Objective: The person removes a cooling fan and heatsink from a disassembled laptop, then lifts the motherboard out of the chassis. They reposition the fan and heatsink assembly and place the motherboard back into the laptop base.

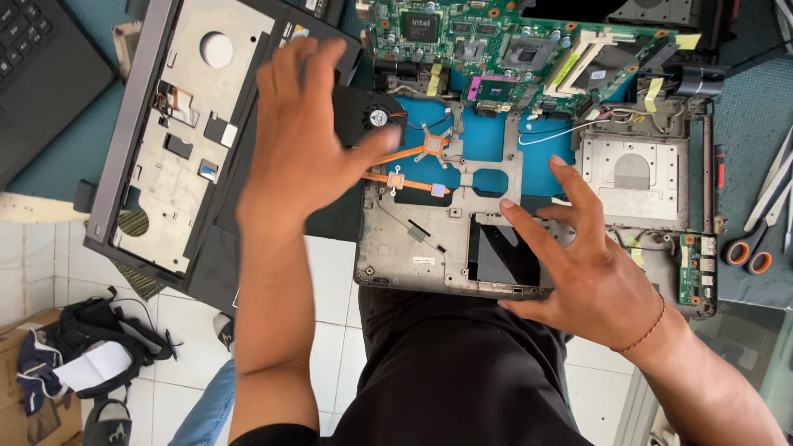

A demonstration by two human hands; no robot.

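Blue mat (747,107); left hand (301,140) hides part of laptop base (413,239).

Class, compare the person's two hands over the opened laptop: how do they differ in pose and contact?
The left hand hovers blurred, fingers spread, above the black fan; the right hand is sharp, fingertips pressing the grey laptop base. Only the right wrist wears a red string. Both are bare and hold nothing.
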